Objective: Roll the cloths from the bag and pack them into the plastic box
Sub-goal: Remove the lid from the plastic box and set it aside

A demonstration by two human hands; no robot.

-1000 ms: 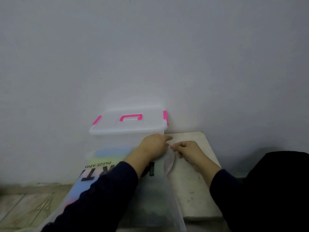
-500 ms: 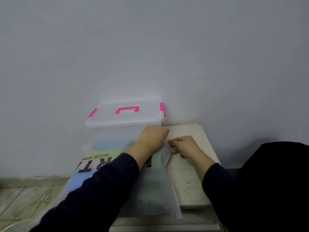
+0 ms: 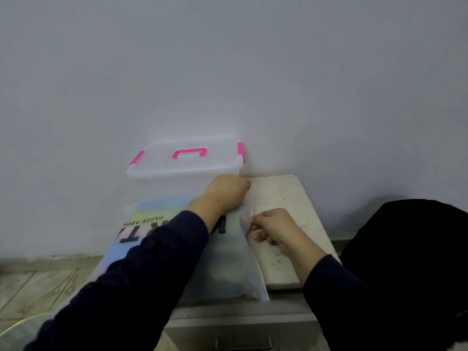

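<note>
A translucent plastic bag (image 3: 228, 259) is seen lying on a pale worn tabletop (image 3: 281, 198), its printed face with black lettering turned up and its open end toward the wall (image 3: 228, 59); dim greenish and pastel shapes, taken to be the cloths (image 3: 225, 277), can be made out through the film, though their number and form cannot be told. The far corner of the bag's mouth is gripped by the left hand (image 3: 225, 192), whose fingers are curled down over the edge; the film flap at the bag's right side is pinched between thumb and fingers of the right hand (image 3: 272, 225), the remaining fingers being curled under. The two hands are held near each other with the flap stretched between them. The plastic box (image 3: 184, 163) is stood at the back against the wall, just beyond the left hand; its clear lid is seated on top, with a pink handle (image 3: 189, 153) at the centre and pink clips (image 3: 240, 153) at both ends. Both forearms are covered by dark sleeves (image 3: 141, 269); a tiled floor (image 3: 33, 287) is visible at the lower left.
</note>
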